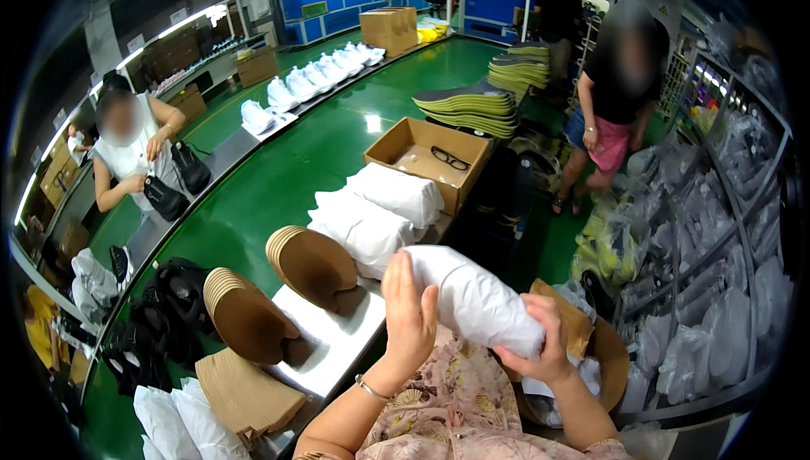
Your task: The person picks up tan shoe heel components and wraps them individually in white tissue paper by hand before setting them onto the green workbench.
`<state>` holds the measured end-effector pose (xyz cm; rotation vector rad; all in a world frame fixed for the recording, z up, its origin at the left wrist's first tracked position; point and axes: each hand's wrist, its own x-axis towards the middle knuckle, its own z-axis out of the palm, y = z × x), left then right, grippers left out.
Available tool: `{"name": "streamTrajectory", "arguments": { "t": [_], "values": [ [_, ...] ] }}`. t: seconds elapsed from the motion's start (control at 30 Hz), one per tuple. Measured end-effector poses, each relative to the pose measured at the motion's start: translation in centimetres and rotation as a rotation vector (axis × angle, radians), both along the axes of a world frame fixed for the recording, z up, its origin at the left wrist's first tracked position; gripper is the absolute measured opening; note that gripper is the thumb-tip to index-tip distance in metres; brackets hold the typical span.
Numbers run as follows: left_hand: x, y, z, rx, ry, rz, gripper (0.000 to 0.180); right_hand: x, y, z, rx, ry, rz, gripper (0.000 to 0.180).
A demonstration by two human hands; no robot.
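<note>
The left hand [408, 321] lies open against the upper-left end of a white wrapped bundle [474, 300], fingers nearly straight, while the right hand [547, 344] grasps its lower-right end, thumb and fingers curled around it. The bundle is held up in front of the person's torso, beside the near edge of the green worktop [329, 131], its long axis slanting down from left to right. Beyond it lie similar white packages [363, 222], then an open carton [475, 175] containing dark-framed glasses [450, 158]. Farther off, a pillar bears a yellow sign [664, 11], its marking too small to read.
</note>
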<state>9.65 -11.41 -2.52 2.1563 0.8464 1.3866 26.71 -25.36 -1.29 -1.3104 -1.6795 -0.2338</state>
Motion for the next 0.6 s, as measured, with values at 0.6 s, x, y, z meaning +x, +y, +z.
{"name": "streamTrajectory", "arguments": {
  "t": [0.6],
  "values": [
    [-2.8,5.1,2.4,-1.363,-0.822,-0.518,0.039,-3.7,2.9,-0.4,-0.259,0.735,0.034,0.075]
  ]
}}
